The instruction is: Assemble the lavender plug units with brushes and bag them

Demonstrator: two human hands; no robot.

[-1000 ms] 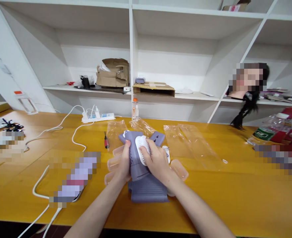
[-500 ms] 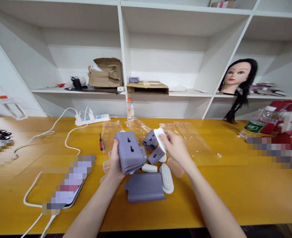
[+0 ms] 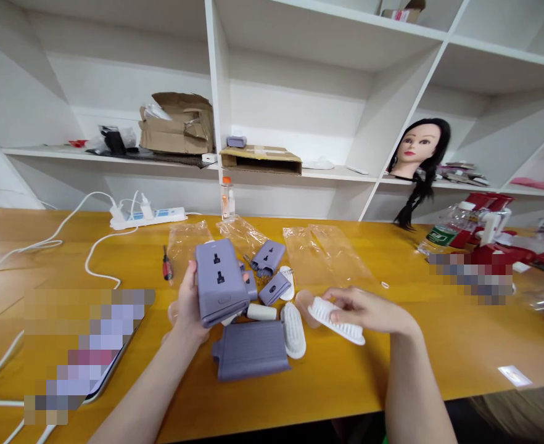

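No readable text, brand or number. Green label (image 3: 441,236) on clear bottle (image 3: 457,216), toward the desk's (image 3: 346,376) back edge, right part: white mark on it, too small to read. Small pale sticker (image 3: 515,375) by the desk's front edge, right part: printed (illegible, washed out). White power strip (image 3: 173,216), along the desk's back edge, left part: blue markings, no characters legible. Carton (image 3: 412,15) on the upper shelf (image 3: 346,20), toward its right end: pink-and-white label (image 3: 398,15), lettering can't be made out.
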